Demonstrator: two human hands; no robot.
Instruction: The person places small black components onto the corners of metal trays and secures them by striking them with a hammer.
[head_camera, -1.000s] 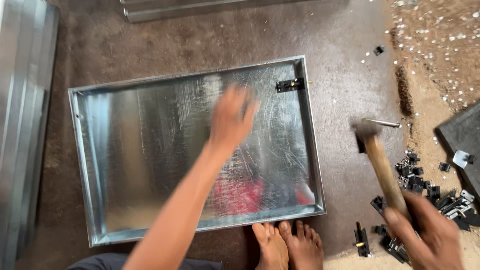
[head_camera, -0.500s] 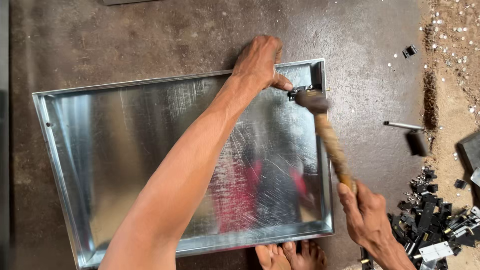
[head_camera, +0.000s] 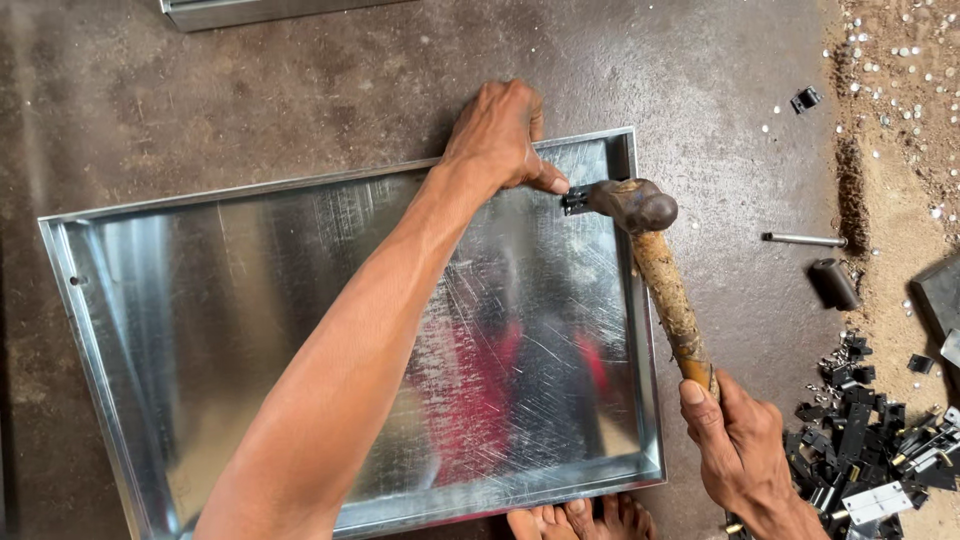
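Observation:
A shallow galvanized sheet-metal tray (head_camera: 150, 330) lies on the dark floor. My left hand (head_camera: 500, 135) rests on the tray's far right part, its thumb and fingers pinching a small black metal clip (head_camera: 573, 200) against the sheet. My right hand (head_camera: 745, 450) grips the lower end of a hammer's worn wooden handle (head_camera: 668, 295). The rusty hammer head (head_camera: 632, 204) sits right against the clip. My toes (head_camera: 580, 520) show below the tray's near edge.
A heap of small black metal parts (head_camera: 860, 440) lies on the floor at the lower right. A thin steel rod (head_camera: 803, 240) and a dark cylinder (head_camera: 833, 283) lie right of the tray. Another metal piece (head_camera: 250, 10) sits at the top edge.
My left hand has moved from the tray's middle to the clip at the far right. The hammer has swung in from the right onto the clip. The view has shifted.

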